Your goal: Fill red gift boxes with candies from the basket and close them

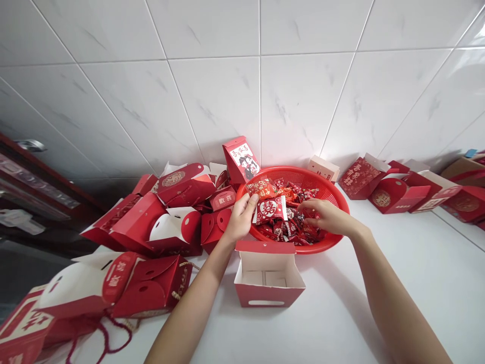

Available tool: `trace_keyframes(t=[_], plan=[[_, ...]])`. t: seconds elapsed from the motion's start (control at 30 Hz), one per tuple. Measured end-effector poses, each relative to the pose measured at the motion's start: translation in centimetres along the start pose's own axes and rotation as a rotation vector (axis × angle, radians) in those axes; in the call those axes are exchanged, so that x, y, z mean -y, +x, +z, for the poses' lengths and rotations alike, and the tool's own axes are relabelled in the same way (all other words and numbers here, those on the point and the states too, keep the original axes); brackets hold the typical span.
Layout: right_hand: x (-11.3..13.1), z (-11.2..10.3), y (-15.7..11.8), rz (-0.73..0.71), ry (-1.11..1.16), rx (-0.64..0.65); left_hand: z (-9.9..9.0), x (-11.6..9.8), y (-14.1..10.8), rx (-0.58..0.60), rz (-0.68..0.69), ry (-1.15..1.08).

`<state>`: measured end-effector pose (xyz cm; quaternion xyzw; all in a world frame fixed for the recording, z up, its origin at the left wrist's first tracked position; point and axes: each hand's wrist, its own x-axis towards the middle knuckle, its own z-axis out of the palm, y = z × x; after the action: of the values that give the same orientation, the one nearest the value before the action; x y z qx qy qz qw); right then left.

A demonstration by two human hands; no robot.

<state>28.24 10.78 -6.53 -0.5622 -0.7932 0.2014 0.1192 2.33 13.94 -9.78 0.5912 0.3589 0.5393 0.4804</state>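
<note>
My left hand (243,216) is closed on candy packets (270,209), at least one red with a white double-happiness print, held over the left side of a red plastic basket (338,201). My right hand (322,215) reaches in over the basket's right side, fingers apart and bent down among the wrapped candies (290,230). Whether its fingertips touch a candy, I cannot tell. In front of the basket stands an open red gift box (271,296), white inside, with no candy visible in it.
Several red gift boxes (185,184) crowd the left side, some with rope handles. More boxes (397,192) line the wall at right. An upright box with a printed couple (242,161) and a pale box (324,168) stand behind the basket, against the tiled wall (303,101).
</note>
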Motion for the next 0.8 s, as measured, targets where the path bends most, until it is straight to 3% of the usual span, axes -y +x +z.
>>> trace_keyframes(t=[0.3, 0.43, 0.8], plan=[[0.3, 1.0, 0.5, 0.034, -0.15, 0.08, 0.0, 0.1, -0.1, 0.011, -0.003, 0.009], [0.2, 0.9, 0.5, 0.032, -0.154, 0.044, 0.1, -0.2, -0.1, 0.019, 0.016, 0.041], [1.5, 0.0, 0.0, -0.116, 0.531, -0.204, 0.2, -0.6, -0.1, 0.016, 0.044, 0.045]])
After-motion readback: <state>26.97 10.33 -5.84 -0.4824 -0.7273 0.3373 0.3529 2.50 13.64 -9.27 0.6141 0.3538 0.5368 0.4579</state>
